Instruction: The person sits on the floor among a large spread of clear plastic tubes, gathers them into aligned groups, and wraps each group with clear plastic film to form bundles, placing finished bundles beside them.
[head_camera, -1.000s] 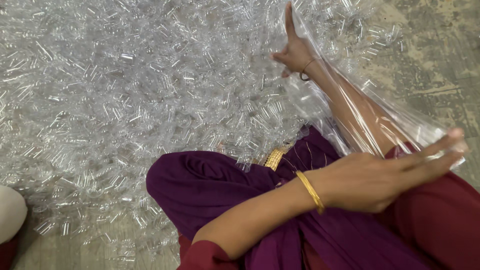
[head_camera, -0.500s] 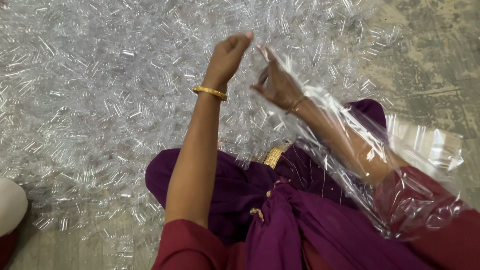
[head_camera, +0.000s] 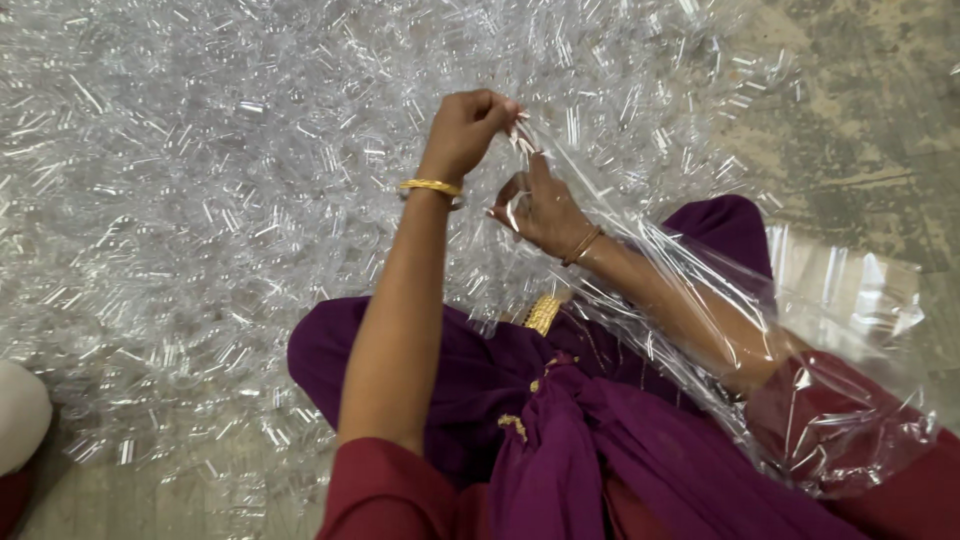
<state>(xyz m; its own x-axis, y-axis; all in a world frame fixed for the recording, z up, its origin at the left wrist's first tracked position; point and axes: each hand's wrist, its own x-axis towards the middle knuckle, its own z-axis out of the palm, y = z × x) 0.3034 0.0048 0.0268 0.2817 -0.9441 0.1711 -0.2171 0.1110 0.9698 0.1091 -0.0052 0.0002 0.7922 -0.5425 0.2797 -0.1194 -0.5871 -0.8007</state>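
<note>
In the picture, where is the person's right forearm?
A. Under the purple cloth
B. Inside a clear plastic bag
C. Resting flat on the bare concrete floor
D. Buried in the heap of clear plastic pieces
B: the clear plastic bag sleeves the right forearm up to the right hand, while the left hand pinches the bag's edge above the heap of clear plastic pieces.
</note>
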